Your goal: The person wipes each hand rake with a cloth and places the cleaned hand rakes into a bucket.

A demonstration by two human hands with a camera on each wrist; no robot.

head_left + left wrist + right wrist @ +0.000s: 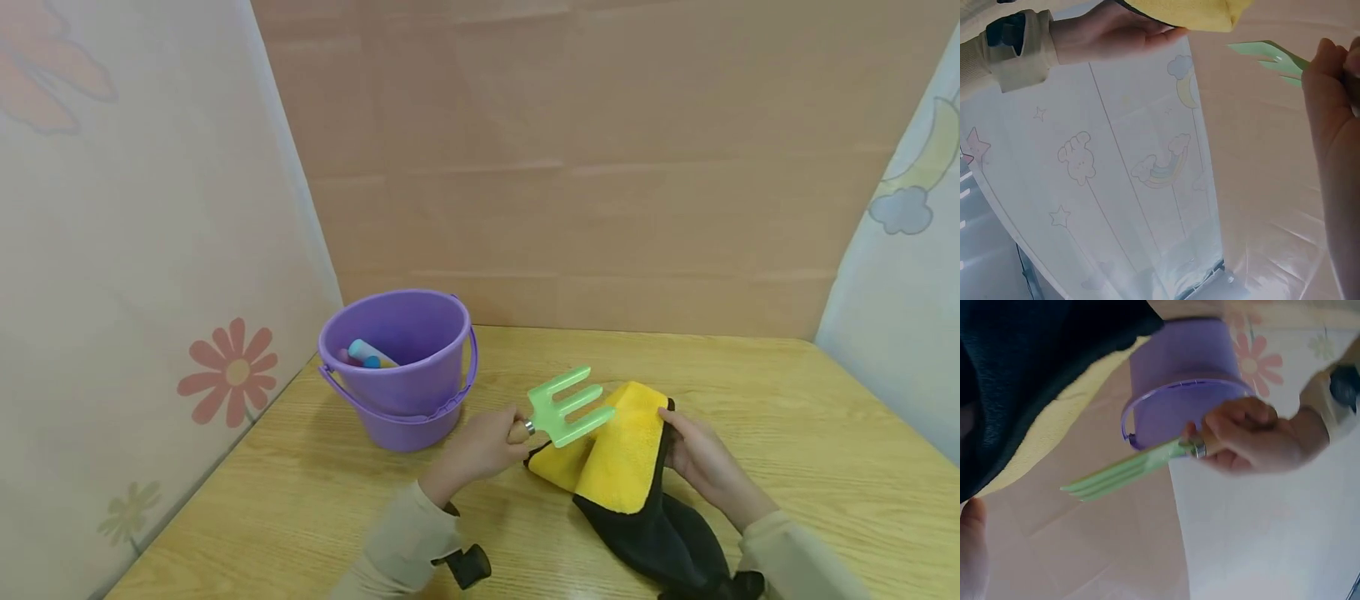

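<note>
My left hand (483,446) grips the wooden handle of a small green garden fork (562,410), its tines pointing right. In the right wrist view the fork (1129,467) is seen nearly edge-on, with the left hand (1250,434) curled round its handle. A yellow and black cloth (626,450) hangs from my right hand (705,458), which pinches its black edge between thumb and fingers. The tines overlap the cloth's yellow side in the head view; whether they touch there I cannot tell. The right hand's fingers behind the cloth are partly hidden.
Left of the hands, a purple bucket (408,392) stands on the wooden table (787,417), its handle hanging down in front. Light blue and other coloured pieces (367,352) lie inside it. Brown paper backs the table, with printed white sheets at both sides.
</note>
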